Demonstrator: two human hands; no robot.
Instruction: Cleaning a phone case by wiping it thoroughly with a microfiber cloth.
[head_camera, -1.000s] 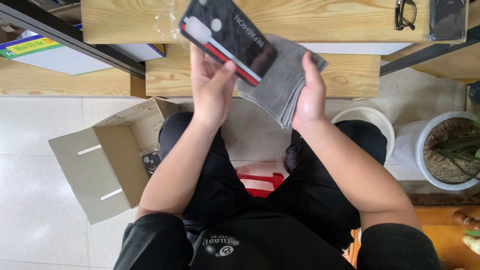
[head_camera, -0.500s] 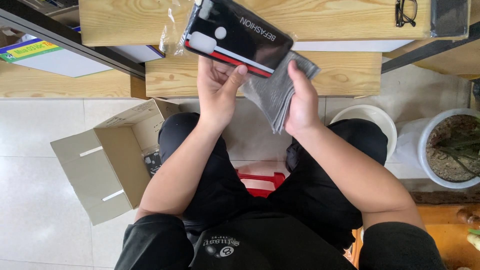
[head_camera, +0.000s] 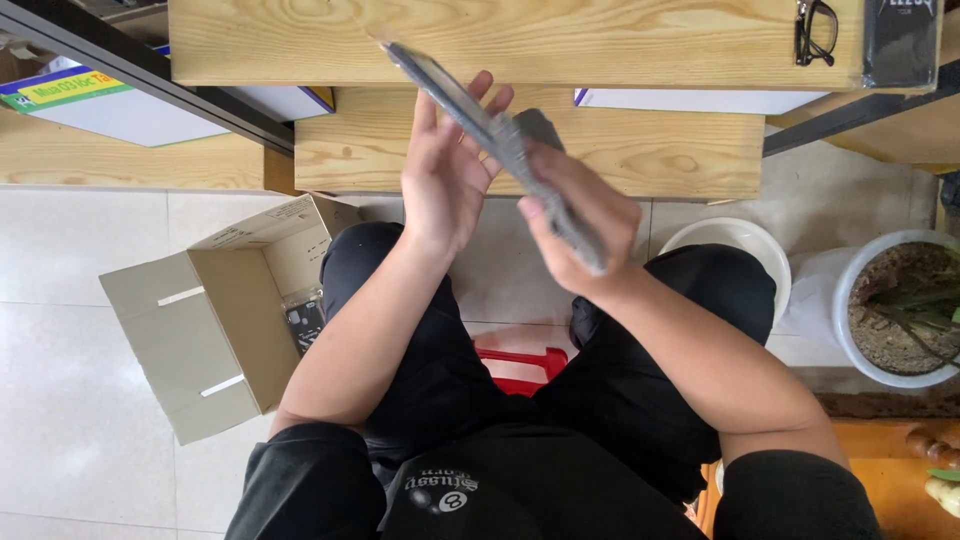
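- Grey and flat, the packet (head_camera: 470, 105) is seen edge-on between both hands, above the person's lap and in front of the near edge of the lower wooden shelf (head_camera: 650, 150); it appears to be a slim package, with a grey cloth-like piece lying against it lower down, though motion blur hides the detail.
- Its long axis runs on a slant, from the upper left near the edge of the upper wooden shelf (head_camera: 560, 40) down to the lower right, ending at the right hand (head_camera: 575, 235).
- That hand is clamped on the packet's lower end: thumb on the side facing the camera, fingers curled round behind it.
- Opposite it, the left hand (head_camera: 445, 175) stands upright with fingers (head_camera: 428, 110) spread and loosely straight, palm turned toward the packet's left face. Its fingertips lie beside the upper half; I cannot tell whether they touch it or stand just apart.
- So the right hand carries the weight, and the free upper end lies nearest the left fingertips.
- At the left on the tiled floor (head_camera: 80, 300) stands an open cardboard box (head_camera: 200, 330) with a small dark item inside.
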